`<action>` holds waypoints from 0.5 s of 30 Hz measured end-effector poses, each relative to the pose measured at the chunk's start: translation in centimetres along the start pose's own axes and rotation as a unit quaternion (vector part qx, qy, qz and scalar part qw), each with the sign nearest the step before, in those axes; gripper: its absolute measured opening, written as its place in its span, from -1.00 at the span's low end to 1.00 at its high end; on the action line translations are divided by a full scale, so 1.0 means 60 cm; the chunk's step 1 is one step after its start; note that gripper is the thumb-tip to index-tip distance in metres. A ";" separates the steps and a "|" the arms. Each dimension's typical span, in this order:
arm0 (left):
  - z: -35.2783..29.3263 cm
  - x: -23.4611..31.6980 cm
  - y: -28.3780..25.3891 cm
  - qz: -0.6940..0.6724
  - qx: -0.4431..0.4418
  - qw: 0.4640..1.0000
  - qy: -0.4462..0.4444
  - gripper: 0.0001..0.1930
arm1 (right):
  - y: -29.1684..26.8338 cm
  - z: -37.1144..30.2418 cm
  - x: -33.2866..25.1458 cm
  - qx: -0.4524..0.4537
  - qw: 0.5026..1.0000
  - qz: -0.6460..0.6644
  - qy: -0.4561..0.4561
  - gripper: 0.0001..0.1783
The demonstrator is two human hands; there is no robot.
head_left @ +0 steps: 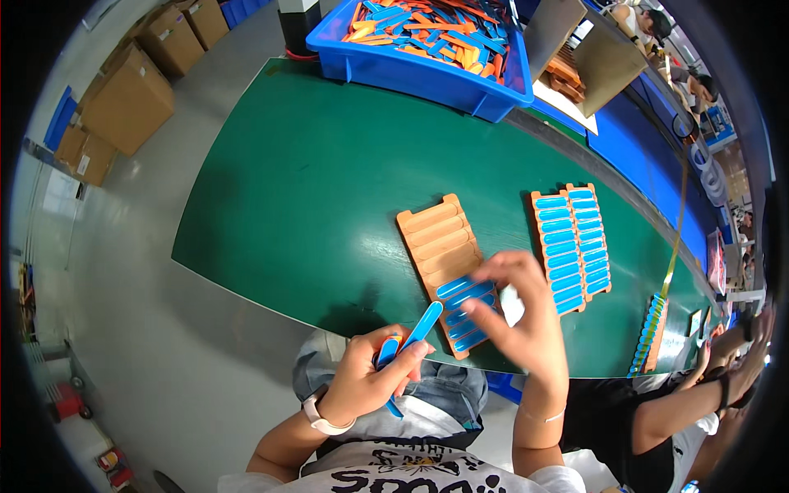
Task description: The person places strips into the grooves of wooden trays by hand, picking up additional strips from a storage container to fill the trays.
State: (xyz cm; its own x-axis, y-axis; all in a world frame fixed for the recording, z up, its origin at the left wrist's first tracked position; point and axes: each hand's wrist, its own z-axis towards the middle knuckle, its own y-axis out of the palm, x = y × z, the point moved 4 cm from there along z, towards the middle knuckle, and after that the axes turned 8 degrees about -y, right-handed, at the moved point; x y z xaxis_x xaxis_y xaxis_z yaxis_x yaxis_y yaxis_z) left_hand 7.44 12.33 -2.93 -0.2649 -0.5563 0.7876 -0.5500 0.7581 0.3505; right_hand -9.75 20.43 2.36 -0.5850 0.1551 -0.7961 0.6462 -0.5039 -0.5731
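My left hand (pixel 366 374) is closed around several flat, round-ended strips, blue with some orange showing. One blue strip (pixel 426 320) sticks out past the fingertips toward the tray. That tray (pixel 446 256) is tan, with a row of rounded slots, and lies at a slant before me. Its far slots are bare, while blue strips (pixel 457 287) fill the nearer ones. Over the tray's near right side is my right hand (pixel 526 316), slightly blurred, fingers apart and nothing seen in them. It hides part of the tray and its strips.
Two filled trays (pixel 562 253) lie side by side to the right; another row of blue strips (pixel 646 337) lies farther right. A blue bin (pixel 411 78) of loose blue and orange strips stands at the back. A co-worker's arm (pixel 678 411) reaches in at right. Cardboard boxes (pixel 127 99) stand left.
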 end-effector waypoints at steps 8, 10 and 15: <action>-0.005 0.003 0.012 0.028 -0.039 0.998 0.049 -0.85 | 0.049 -0.013 -0.028 -0.004 0.913 0.385 0.133 -0.83; -0.007 0.001 0.012 0.026 -0.045 0.998 0.047 -0.87 | 0.008 0.020 0.008 -0.025 0.969 0.216 0.120 -0.73; -0.004 0.000 0.006 0.002 -0.030 0.999 0.021 -0.86 | -0.026 0.060 0.079 -0.053 0.996 0.016 0.073 -0.74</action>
State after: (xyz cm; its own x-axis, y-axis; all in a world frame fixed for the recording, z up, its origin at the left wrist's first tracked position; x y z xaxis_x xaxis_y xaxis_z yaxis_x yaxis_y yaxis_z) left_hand 7.45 12.72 -2.68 -0.2323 -0.5389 0.8097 -0.5004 0.7800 0.3757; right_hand -15.27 18.88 0.19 -0.4916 0.2665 -0.8291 0.7156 -0.4190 -0.5589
